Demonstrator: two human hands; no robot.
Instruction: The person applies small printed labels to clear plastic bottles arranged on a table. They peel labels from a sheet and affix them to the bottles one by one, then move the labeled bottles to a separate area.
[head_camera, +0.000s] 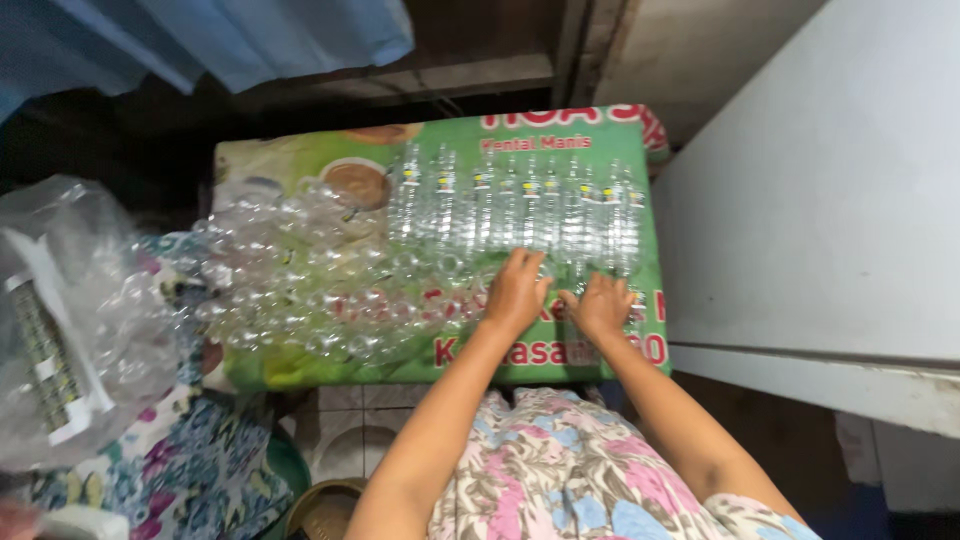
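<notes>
Both hands, left hand (515, 290) and right hand (600, 303), lie flat with fingers spread on the near ends of the clear plastic bottles (520, 210), gripping nothing.

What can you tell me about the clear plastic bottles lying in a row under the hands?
The bottles are small, clear and look like thin plastic, apparently empty, with pale caps and a small yellowish mark near the neck. They lie side by side in a neat row on a green printed sheet, caps pointing away from the person. The left hand and right hand rest flat on their near ends. A loose heap of similar bottles adjoins the row's left end.
</notes>
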